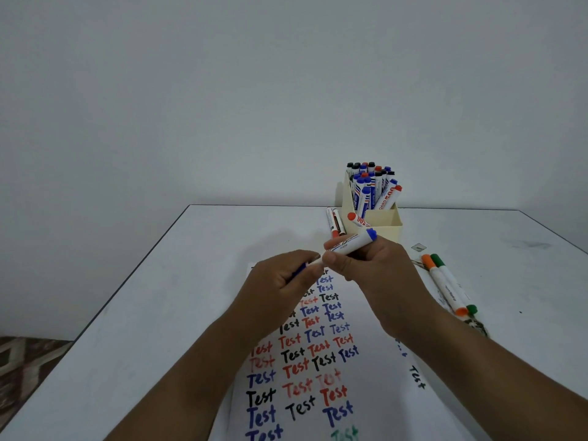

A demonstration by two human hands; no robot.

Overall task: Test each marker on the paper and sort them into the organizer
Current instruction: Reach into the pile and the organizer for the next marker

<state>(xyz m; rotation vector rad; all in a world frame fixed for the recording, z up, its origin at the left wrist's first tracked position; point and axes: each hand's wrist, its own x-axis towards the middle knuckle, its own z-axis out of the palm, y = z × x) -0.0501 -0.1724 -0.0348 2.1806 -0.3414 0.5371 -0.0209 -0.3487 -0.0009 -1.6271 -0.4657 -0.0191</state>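
The blue marker [351, 245] is held in the air over the far end of the paper [305, 370], its blue end cap pointing toward one o'clock and its white barrel slanting down toward seven o'clock. The right hand [372, 268] grips the barrel, thumb and curled fingers wrapped round it. The left hand [280, 281], at nine o'clock from the right and touching it, is curled round a blue piece at the marker's near end, most likely its cap, though the fingers hide most of it.

The cream organizer [370, 218] stands at twelve o'clock from the hands, near the table's far edge. Its taller back compartment is packed with upright markers [370, 183] capped in blue, black and red, two of them leaning toward two o'clock. Its lower front compartment holds one red-capped marker [358, 219], tilted. Just beside the organizer at nine o'clock, two markers [334, 222] lie side by side on the table.

Both forearms reach in from six o'clock, over the paper. The sheet is covered with the word "Test" written many times in blue, red and black, with one green at the near edge.

At three o'clock from the hands, an orange-capped marker [440, 283] and a green-capped marker [455, 283] lie touching along their length. The white table [133, 329] meets a plain pale wall [222, 90]; a patterned floor [25, 370] shows at eight o'clock.
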